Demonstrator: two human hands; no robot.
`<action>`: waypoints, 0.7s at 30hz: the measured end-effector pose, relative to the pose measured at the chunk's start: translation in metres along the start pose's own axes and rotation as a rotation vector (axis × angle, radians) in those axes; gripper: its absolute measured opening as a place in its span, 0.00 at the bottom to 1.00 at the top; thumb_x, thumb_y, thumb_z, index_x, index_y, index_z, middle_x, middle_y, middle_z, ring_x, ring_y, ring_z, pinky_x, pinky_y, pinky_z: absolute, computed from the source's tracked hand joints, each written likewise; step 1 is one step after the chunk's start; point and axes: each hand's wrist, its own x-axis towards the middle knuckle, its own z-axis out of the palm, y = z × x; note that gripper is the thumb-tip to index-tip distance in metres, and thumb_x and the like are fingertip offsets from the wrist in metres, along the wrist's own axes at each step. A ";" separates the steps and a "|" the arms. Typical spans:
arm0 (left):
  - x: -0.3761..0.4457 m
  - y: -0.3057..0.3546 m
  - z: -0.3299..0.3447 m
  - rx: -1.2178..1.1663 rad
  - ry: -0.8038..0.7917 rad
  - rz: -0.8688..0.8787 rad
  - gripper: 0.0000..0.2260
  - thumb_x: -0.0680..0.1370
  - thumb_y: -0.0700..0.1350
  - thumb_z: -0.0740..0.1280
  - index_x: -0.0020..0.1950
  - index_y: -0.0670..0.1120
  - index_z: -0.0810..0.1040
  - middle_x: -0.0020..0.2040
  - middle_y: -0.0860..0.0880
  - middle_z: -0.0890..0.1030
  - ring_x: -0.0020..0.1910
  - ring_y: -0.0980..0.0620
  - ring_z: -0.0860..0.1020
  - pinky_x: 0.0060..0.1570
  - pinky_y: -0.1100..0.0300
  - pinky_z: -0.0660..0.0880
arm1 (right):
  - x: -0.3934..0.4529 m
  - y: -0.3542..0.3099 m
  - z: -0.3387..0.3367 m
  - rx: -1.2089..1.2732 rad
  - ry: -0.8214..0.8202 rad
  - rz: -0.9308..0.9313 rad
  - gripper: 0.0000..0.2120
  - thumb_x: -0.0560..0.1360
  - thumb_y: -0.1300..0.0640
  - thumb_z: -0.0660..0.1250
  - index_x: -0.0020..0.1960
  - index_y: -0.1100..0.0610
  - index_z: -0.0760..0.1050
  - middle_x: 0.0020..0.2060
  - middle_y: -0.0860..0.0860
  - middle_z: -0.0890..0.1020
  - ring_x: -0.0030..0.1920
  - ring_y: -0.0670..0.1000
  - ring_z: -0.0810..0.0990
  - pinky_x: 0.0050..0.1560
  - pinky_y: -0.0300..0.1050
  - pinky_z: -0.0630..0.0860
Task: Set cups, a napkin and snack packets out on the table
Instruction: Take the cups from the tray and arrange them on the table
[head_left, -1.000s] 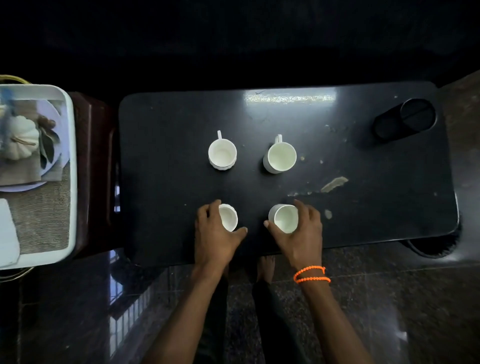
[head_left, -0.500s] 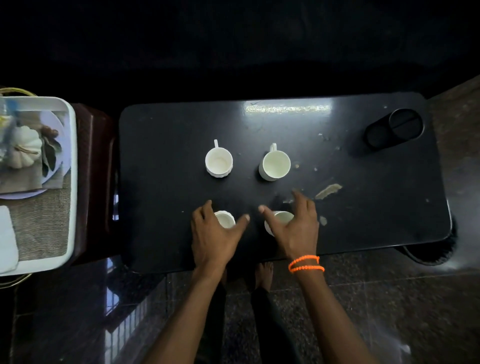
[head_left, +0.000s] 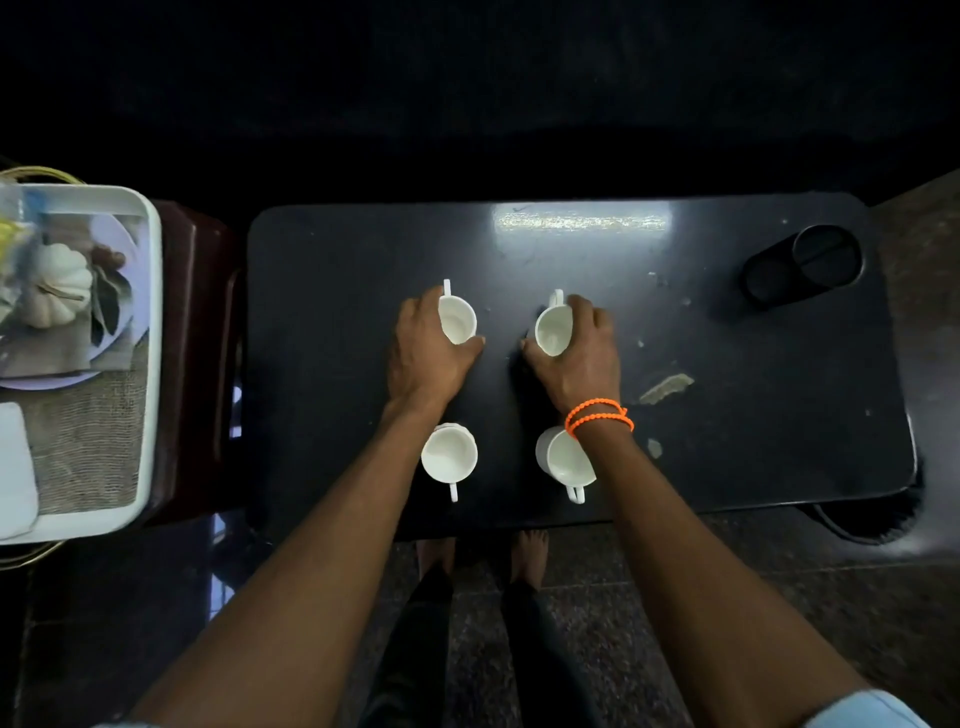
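While I stand bent over it, the black table (head_left: 727, 415) takes up most of my view, its top glossy and flecked with pale scuffs toward my right. Off its left end sits a white tray (head_left: 150, 364), well apart from the cups and holding a woven mat (head_left: 83, 457), a plate with a small white pumpkin (head_left: 57, 286) on it, and something pale at the near corner that may be the napkin, though I cannot tell for sure. Near the table's far right corner lies a black double cup holder (head_left: 802, 265).

Four white cups stand upright on the table in a square. My left hand (head_left: 423, 353) is wrapped around the far left cup (head_left: 458, 321), thumb on its near side and fingers on its left wall, its handle pointing away from me. My right hand (head_left: 582, 358) clasps the far right cup (head_left: 553, 332) the same way, thumb on the near side and fingers over the right wall, handle also pointing away. An orange beaded bracelet (head_left: 600, 415) circles my right wrist.

Below my forearms, the near left cup (head_left: 449, 453) and the near right cup (head_left: 566, 457) stand free, their handles turned toward me, close to the table's near edge. I cannot make out any snack packets for certain.
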 end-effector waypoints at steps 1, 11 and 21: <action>-0.004 -0.002 0.002 -0.015 0.016 -0.004 0.37 0.71 0.52 0.79 0.77 0.48 0.70 0.70 0.43 0.74 0.67 0.40 0.76 0.64 0.48 0.75 | -0.001 0.000 0.000 -0.008 0.007 0.001 0.38 0.66 0.43 0.78 0.71 0.54 0.69 0.65 0.57 0.75 0.61 0.62 0.77 0.59 0.56 0.80; -0.105 -0.037 0.044 -0.038 0.044 -0.193 0.40 0.73 0.54 0.77 0.80 0.44 0.66 0.77 0.43 0.67 0.75 0.41 0.69 0.75 0.48 0.68 | -0.057 0.013 -0.002 -0.060 0.191 0.089 0.47 0.65 0.37 0.77 0.77 0.54 0.66 0.72 0.59 0.71 0.71 0.63 0.71 0.66 0.64 0.71; -0.092 -0.031 -0.020 -0.257 0.348 -0.161 0.33 0.79 0.59 0.69 0.79 0.44 0.69 0.78 0.46 0.68 0.78 0.47 0.68 0.77 0.47 0.66 | -0.079 -0.063 -0.005 0.010 0.251 -0.275 0.36 0.70 0.43 0.77 0.72 0.60 0.72 0.67 0.60 0.75 0.69 0.62 0.74 0.67 0.62 0.71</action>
